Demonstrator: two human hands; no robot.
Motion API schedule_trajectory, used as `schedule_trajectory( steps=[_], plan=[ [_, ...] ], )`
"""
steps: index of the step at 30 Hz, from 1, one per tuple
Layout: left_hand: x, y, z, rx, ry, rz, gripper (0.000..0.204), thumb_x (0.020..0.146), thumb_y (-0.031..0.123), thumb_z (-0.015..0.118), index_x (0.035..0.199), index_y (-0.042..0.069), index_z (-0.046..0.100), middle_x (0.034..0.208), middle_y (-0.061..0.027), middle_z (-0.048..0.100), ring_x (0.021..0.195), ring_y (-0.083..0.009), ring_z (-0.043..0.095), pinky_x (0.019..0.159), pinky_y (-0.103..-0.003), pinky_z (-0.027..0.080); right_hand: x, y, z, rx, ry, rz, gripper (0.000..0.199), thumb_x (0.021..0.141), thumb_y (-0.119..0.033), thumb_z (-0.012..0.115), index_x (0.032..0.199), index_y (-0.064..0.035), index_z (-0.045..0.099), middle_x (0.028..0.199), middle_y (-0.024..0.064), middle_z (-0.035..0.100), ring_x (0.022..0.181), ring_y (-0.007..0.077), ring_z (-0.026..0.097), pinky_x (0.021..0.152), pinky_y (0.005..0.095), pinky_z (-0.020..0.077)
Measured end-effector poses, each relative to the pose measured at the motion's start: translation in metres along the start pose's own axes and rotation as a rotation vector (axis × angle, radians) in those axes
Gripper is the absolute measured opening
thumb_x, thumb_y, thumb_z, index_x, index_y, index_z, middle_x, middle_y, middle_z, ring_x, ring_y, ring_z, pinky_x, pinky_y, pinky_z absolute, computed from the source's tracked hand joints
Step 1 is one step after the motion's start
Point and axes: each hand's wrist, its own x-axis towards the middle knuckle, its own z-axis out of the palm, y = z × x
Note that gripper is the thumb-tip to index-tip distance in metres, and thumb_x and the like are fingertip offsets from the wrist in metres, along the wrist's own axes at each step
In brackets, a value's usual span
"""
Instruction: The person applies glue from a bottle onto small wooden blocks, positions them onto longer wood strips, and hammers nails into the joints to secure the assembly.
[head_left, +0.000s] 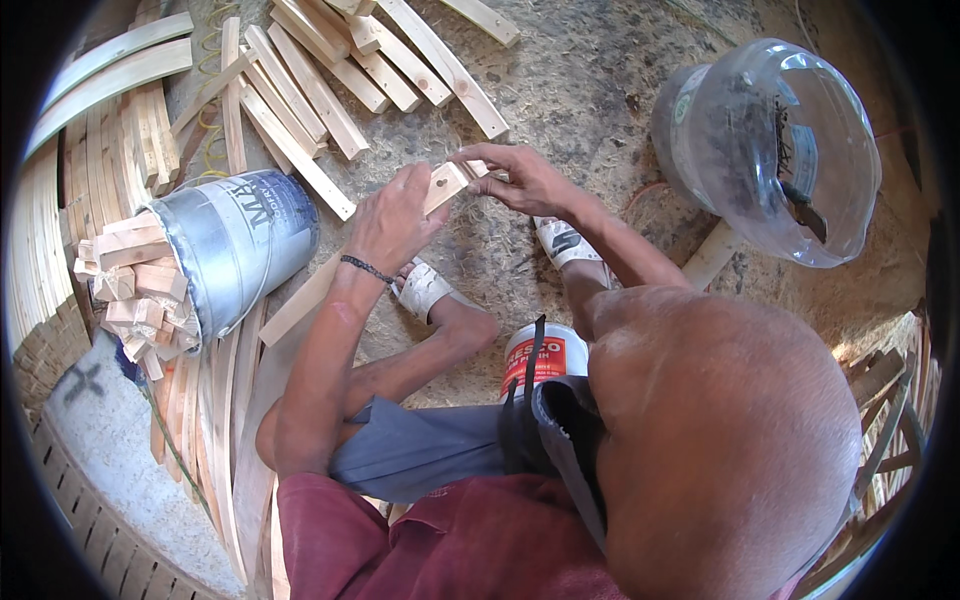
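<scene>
together both hands, left hand point(392, 215) and right hand point(520, 180), grip a wooden slat point(445, 186) (pale).

A rough woodworking shop at floor level: cut slats point(330, 75) lie piled on the sawdust-strewn floor point(590, 90), curved strips point(110, 65) are stacked at the left, and a tipped bucket point(240, 240) holds wood offcuts point(130, 290).

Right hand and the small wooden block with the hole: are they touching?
Touching. The head view shows the right hand with its fingertips pinching the far end of the wooden block, while the left hand grips its near end.
</scene>
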Motion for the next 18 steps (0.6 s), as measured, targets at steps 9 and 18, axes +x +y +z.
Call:
schedule_trajectory(
  steps=[9, 18],
  plan=[
    [0.000, 0.004, -0.001, -0.016, -0.009, -0.030, 0.041, 0.086, 0.031, 0.069, 0.112, 0.003, 0.053, 0.103, -0.0200, 0.065, 0.093, -0.0402, 0.066, 0.079, -0.048, 0.054, -0.001, 0.003, 0.002, -0.023, 0.000, -0.012, 0.043, 0.090, -0.018, 0.068, 0.131, -0.0108, 0.058, 0.118, 0.0153, 0.068, 0.108, 0.0344, 0.066, 0.091, 0.0437, 0.0519],
    [0.000, -0.001, 0.001, -0.004, 0.011, 0.012, 0.043, 0.086, 0.028, 0.069, 0.117, 0.004, 0.052, 0.108, -0.0192, 0.062, 0.095, -0.0411, 0.065, 0.079, -0.049, 0.054, 0.003, -0.006, -0.001, -0.066, -0.016, 0.016, 0.038, 0.091, -0.017, 0.067, 0.127, -0.0096, 0.059, 0.115, 0.0156, 0.068, 0.106, 0.0349, 0.065, 0.089, 0.0443, 0.0518]
  ],
)
